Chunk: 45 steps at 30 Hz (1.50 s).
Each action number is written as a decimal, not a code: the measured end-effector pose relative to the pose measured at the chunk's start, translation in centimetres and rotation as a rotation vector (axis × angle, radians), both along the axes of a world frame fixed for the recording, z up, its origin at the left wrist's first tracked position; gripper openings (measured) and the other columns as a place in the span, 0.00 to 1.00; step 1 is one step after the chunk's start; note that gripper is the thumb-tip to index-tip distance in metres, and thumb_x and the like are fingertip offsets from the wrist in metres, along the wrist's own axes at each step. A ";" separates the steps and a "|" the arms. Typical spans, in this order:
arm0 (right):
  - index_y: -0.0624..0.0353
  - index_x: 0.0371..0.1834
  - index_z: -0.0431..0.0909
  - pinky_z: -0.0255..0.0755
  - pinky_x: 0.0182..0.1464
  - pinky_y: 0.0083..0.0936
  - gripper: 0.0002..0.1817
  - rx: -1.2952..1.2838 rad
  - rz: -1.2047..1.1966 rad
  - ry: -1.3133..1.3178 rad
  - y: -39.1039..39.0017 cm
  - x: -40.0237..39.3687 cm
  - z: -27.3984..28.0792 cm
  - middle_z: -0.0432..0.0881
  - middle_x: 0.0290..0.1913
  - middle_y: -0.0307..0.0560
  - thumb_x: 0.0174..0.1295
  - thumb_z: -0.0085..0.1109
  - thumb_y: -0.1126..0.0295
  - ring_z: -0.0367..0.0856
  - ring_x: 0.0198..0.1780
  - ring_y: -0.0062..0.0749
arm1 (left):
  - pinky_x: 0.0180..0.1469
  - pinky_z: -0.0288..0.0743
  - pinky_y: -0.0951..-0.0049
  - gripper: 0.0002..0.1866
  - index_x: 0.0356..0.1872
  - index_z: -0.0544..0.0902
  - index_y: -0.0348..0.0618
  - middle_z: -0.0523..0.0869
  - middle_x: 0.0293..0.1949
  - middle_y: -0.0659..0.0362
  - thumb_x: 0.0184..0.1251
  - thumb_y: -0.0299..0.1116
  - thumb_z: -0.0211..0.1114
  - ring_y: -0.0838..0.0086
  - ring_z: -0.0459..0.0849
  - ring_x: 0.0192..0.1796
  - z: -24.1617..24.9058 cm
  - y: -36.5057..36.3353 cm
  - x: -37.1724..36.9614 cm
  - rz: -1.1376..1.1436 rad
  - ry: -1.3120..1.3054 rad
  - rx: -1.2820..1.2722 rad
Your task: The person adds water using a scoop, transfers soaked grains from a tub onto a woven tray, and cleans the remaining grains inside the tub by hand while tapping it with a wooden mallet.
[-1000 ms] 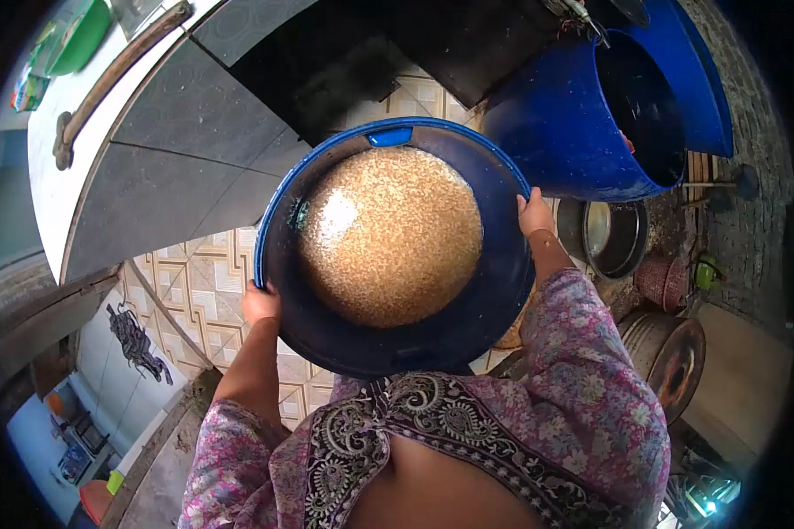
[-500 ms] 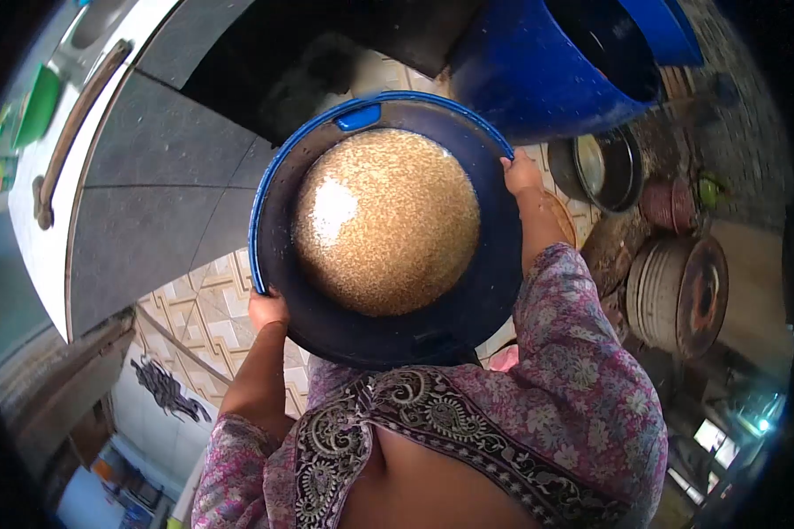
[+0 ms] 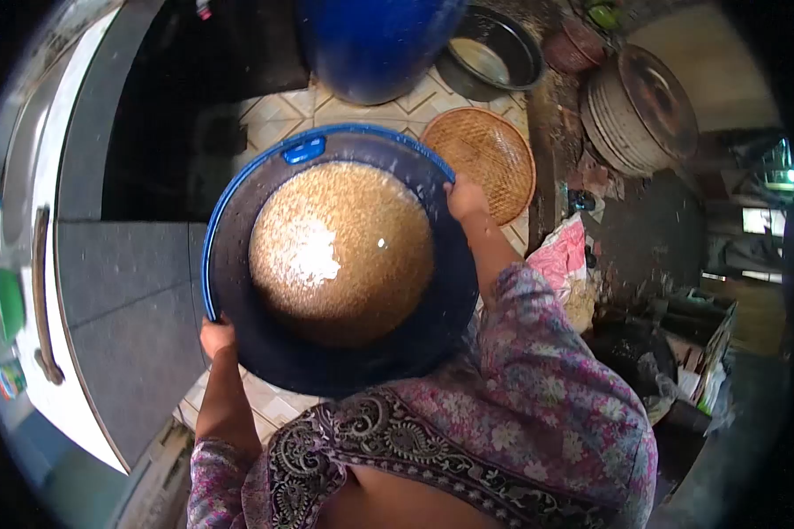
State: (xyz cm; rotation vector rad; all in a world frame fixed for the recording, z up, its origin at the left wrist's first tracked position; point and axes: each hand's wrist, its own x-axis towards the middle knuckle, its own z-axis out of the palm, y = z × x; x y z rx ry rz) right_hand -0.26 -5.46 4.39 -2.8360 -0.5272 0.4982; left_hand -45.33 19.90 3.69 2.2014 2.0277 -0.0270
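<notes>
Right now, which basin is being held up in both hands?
The blue-rimmed basin, held at its rim by the left hand and the right hand; the black basin sits beyond it, beside the blue barrel.

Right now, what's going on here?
A person holds a large black basin with a blue rim by its edges, left hand and right hand on opposite sides. Inside is a broad mass of pale brown grain-like stuff, shining wet. On the tiled floor beyond sit a woven tray, a dark tub and a blue barrel.
</notes>
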 end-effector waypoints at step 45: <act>0.61 0.39 0.65 0.70 0.32 0.44 0.17 0.055 0.010 0.134 -2.3 -0.5 -1.0 0.77 0.27 0.57 0.59 0.45 0.56 0.77 0.31 0.52 | 0.49 0.70 0.65 0.21 0.39 0.78 0.33 0.79 0.42 0.45 0.42 0.36 0.59 0.56 0.77 0.47 -1.2 0.4 -4.7 0.408 0.166 -0.417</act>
